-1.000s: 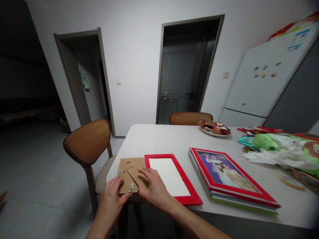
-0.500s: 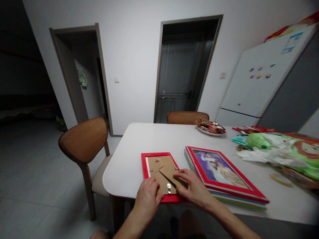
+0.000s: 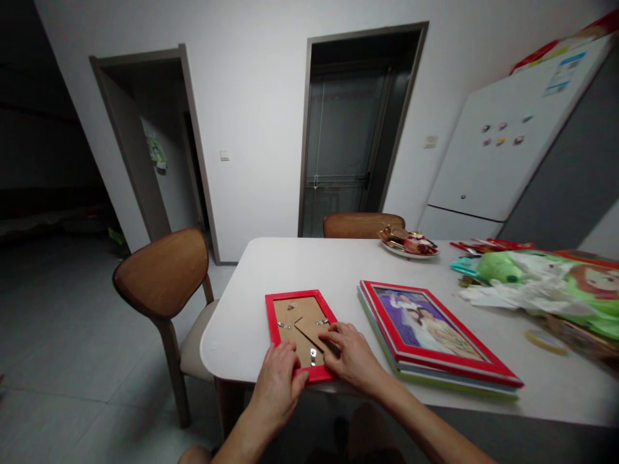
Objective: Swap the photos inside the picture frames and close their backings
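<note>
Left hand (image 3: 279, 380): fingers bent over near-left corner of red frame (image 3: 271, 319), at six o'clock on bench (image 3: 217, 335). Brown backing (image 3: 302, 319) lies inside frame. Right hand (image 3: 352, 354): fingers curled onto backing's near-right part. Stack (image 3: 435, 328): three o'clock of frame.

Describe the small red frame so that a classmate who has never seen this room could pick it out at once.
Find the white table, then its near left part, where the left hand and right hand are. At their fingers lies the small red frame, showing brown backing with metal clips. The larger red frame beside it shows a photo instead.
</note>
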Motion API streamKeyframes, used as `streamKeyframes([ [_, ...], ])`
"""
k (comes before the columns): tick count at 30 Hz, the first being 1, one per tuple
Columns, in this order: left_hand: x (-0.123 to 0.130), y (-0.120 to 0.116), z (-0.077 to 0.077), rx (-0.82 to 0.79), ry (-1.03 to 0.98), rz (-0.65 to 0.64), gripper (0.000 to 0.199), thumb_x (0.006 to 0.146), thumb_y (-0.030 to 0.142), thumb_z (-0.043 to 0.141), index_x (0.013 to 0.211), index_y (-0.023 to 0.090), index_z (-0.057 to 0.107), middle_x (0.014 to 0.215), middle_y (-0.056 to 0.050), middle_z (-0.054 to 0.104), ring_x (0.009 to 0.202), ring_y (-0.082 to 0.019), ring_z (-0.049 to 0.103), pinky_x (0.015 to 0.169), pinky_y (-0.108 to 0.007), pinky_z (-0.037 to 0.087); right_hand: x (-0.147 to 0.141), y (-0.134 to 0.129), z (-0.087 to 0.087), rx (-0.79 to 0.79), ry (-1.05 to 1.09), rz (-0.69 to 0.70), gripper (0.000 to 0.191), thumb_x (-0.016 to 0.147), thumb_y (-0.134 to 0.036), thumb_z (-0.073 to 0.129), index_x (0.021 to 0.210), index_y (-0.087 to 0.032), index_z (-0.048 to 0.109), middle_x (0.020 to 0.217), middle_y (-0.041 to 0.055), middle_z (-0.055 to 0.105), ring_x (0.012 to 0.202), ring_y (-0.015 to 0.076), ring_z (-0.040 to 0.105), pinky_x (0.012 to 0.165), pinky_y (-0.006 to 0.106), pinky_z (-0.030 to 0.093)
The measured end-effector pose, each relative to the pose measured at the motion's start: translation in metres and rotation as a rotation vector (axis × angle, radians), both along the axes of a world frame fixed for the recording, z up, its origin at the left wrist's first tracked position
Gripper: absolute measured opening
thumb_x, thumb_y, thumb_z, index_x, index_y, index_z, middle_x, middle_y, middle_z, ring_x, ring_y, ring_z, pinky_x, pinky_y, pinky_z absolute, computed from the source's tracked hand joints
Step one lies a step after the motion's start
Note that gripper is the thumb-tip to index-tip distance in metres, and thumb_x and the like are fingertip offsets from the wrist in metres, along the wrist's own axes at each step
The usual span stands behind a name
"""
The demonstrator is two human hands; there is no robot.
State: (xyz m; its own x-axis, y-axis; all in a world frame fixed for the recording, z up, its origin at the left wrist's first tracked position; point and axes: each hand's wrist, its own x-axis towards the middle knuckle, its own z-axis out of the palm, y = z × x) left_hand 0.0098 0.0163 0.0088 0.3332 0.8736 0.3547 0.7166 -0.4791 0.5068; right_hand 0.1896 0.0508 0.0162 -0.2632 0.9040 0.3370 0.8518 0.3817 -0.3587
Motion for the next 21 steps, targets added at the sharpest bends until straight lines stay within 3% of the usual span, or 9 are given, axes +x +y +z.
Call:
streamKeyframes([
  [6, -0.013, -0.001, -0.002, -0.009, -0.034, -0.026, 0.025, 0.056, 0.02, 0.071, 0.072, 0.019, 0.051, 0.103, -0.008, 0.056, 0.102, -0.027, 0.047, 0.092, -0.049, 0.031, -0.001, -0.007, 0.001, 0.007, -0.064, 0.07, 0.028, 0.069, -0.027, 0.051, 0.095, -0.023, 0.062, 0.092, 0.0062, 0.056, 0.086, 0.0191, 0.047, 0.075, 0.031, 0.036],
  [11, -0.018, 0.001, -0.006, -0.014, -0.046, -0.046, 0.027, 0.056, 0.021, 0.072, 0.075, 0.017, 0.053, 0.103, -0.009, 0.056, 0.104, -0.026, 0.046, 0.093, -0.047, 0.033, -0.013, -0.022, 0.006, 0.05, -0.097, 0.175, 0.025, 0.075, -0.026, 0.046, 0.097, -0.027, 0.06, 0.106, 0.0056, 0.051, 0.099, 0.0206, 0.042, 0.082, 0.035, 0.032],
  [15, -0.022, 0.004, -0.009, -0.02, -0.077, -0.058, 0.038, 0.058, 0.022, 0.07, 0.092, 0.018, 0.054, 0.097, -0.006, 0.057, 0.099, -0.024, 0.049, 0.089, -0.045, 0.037, -0.023, -0.028, 0.013, -0.011, -0.108, 0.343, 0.021, 0.079, -0.026, 0.043, 0.086, -0.027, 0.062, 0.097, 0.0034, 0.055, 0.093, 0.0182, 0.043, 0.08, 0.034, 0.033],
  [18, -0.025, 0.006, -0.009, -0.036, -0.09, -0.068, 0.044, 0.058, 0.024, 0.07, 0.099, 0.018, 0.052, 0.095, -0.006, 0.058, 0.098, -0.024, 0.049, 0.088, -0.044, 0.038, -0.025, -0.029, 0.016, -0.019, -0.109, 0.361, 0.021, 0.08, -0.027, 0.041, 0.085, -0.026, 0.062, 0.094, 0.0031, 0.054, 0.092, 0.018, 0.042, 0.081, 0.034, 0.032],
  [21, -0.026, 0.006, -0.008, -0.048, -0.093, -0.074, 0.038, 0.058, 0.025, 0.07, 0.092, 0.018, 0.055, 0.097, -0.006, 0.058, 0.1, -0.024, 0.048, 0.088, -0.043, 0.038, -0.024, -0.032, 0.018, -0.015, -0.134, 0.36, 0.021, 0.08, -0.03, 0.041, 0.085, -0.026, 0.061, 0.095, 0.0033, 0.054, 0.093, 0.0183, 0.041, 0.081, 0.034, 0.032],
])
